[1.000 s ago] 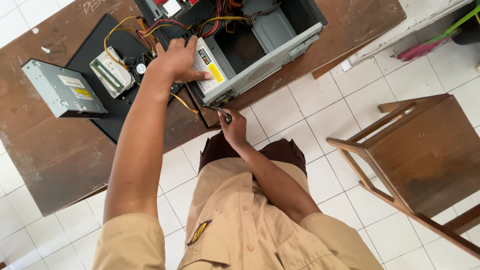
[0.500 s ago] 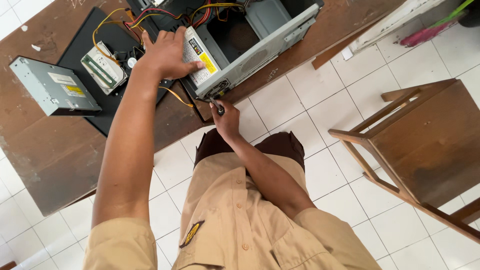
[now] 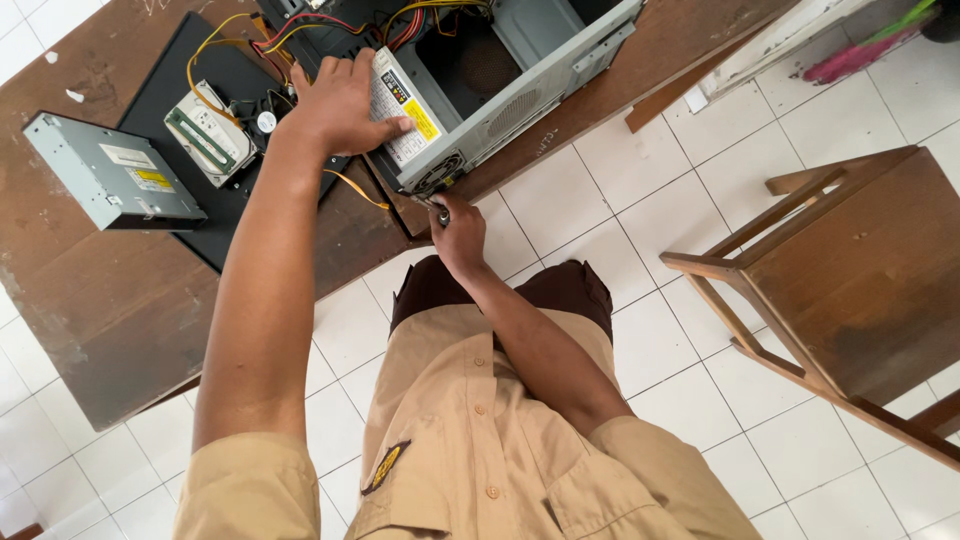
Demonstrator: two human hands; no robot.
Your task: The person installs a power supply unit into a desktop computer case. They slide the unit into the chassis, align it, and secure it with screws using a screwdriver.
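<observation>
An open grey computer case [image 3: 560, 70] lies on its side on a brown wooden table [image 3: 120, 300]. My left hand [image 3: 335, 105] rests flat on the grey power supply [image 3: 410, 125] at the case's near corner. Red and yellow wires [image 3: 330, 25] run from it into the case. My right hand [image 3: 458, 232] grips a screwdriver [image 3: 440, 210], its tip against the rear of the case near the power supply's fan grille.
A black side panel [image 3: 225, 75] lies on the table with a small drive [image 3: 208, 135] on it. A grey optical drive [image 3: 110, 175] sits at the left. A wooden chair [image 3: 840, 270] stands on the white tiled floor at the right.
The view has shifted so the case sits lower and nearer. My left hand stays on the power supply; my right hand holds the screwdriver at the same corner.
</observation>
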